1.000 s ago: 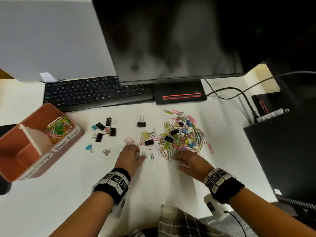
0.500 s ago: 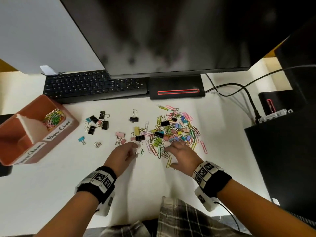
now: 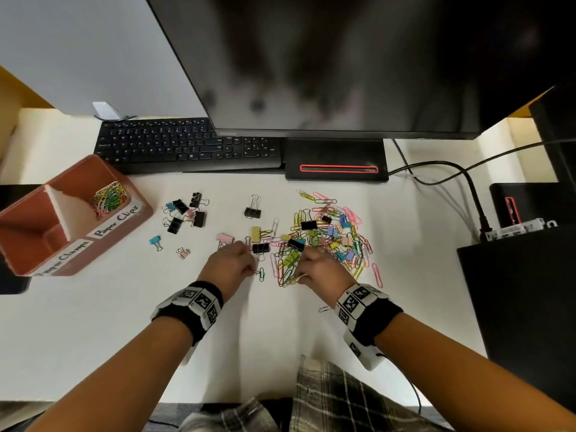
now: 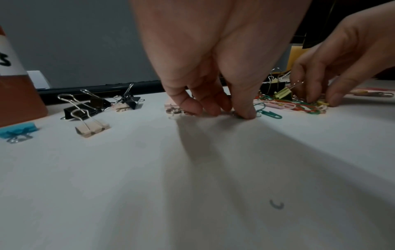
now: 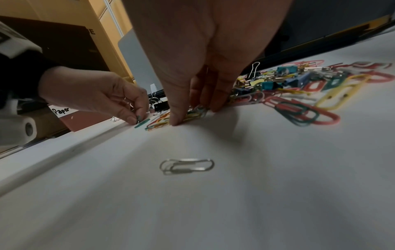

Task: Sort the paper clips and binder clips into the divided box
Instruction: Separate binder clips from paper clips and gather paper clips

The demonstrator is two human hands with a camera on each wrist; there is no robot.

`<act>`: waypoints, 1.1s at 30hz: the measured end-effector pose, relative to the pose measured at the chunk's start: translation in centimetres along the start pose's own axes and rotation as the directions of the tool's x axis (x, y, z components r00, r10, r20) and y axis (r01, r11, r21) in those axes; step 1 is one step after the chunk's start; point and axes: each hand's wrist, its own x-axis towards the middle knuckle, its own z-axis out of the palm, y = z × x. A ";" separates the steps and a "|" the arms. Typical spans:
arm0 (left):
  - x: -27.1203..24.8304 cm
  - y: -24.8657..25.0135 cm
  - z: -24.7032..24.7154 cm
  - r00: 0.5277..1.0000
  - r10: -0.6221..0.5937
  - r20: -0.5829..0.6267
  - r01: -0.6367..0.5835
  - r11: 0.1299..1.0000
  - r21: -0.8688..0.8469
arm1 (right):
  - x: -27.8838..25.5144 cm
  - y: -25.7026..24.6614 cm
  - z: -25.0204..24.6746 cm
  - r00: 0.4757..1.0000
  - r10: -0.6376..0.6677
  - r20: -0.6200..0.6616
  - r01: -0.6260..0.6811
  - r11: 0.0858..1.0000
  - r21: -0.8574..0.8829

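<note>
From the head view, my sorting is barely begun. The divided box [image 3: 78,244] sits at the left edge of the frame; its compartment labelled for paper clips holds a small tangle of coloured clips [image 3: 109,198], and the other compartment looks bare as far as I can see. The big mixed pile [image 3: 327,235] of paper clips and binder clips lies in the middle, right of centre, and a small group of black binder clips [image 3: 187,212] lies loose between the pile and the box. My left hand [image 3: 229,265] and right hand [image 3: 321,271] are both down on the desk [image 3: 93,338] at the pile's lower edge, knuckles up, wrists low.

In the left wrist view, my left fingers [image 4: 192,105] are curled, tips pressed to the desk at upper centre, with a green paper clip [image 4: 269,113] just to their right. They seem to be pinching something small, but I cannot tell whether anything is held.

In the right wrist view, my right thumb and fingers [image 5: 177,118] close down on a cluster of coloured clips [image 5: 192,113] at the centre, gathering them, I judge. A silver paper clip [image 5: 187,166] lies alone below, apart from the pile.
</note>
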 end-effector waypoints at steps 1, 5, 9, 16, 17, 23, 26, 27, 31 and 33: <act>0.0 0.0 0.1 1.000 0.021 0.003 -0.021 1.000 0.009 | 0.1 0.0 0.0 1.000 -0.001 0.002 0.001 1.000 -0.005; -0.2 0.2 0.0 0.992 0.109 0.055 -0.112 0.993 0.048 | 0.5 -0.3 -0.2 0.998 -0.022 0.052 0.024 0.999 -0.045; -0.3 1.0 0.4 0.980 0.199 0.025 -0.199 0.980 0.013 | 0.7 -0.6 -0.6 0.996 0.020 0.089 -0.015 0.998 -0.065; 2.0 2.0 0.7 0.994 0.092 0.066 -0.094 0.995 0.021 | 0.4 -1.1 0.2 0.998 0.013 0.062 -0.010 0.999 -0.047; 2.2 2.0 0.7 0.997 0.048 0.064 -0.048 0.999 -0.007 | 0.5 -1.2 0.3 0.999 0.009 0.048 -0.006 0.999 -0.046; 2.2 1.3 1.0 0.998 -0.055 0.034 0.058 0.992 -0.115 | 1.1 -1.7 0.2 0.999 -0.026 -0.035 0.026 1.000 -0.011; 2.0 1.2 1.3 0.999 -0.045 -0.022 0.041 0.990 -0.135 | 1.6 -1.8 0.1 1.000 -0.016 -0.001 0.016 0.999 -0.038; 1.9 1.2 1.3 0.998 -0.047 -0.036 0.042 0.990 -0.134 | 1.7 -1.7 0.0 1.000 -0.005 0.021 0.006 0.999 -0.046; 1.7 1.0 1.1 0.996 -0.057 -0.065 0.050 0.993 -0.107 | 2.1 -1.7 -0.1 0.999 0.027 0.031 -0.026 0.999 -0.036; 1.6 0.9 1.0 0.996 -0.055 -0.069 0.048 0.994 -0.100 | 2.1 -1.8 -0.1 0.999 0.031 0.030 -0.030 0.999 -0.023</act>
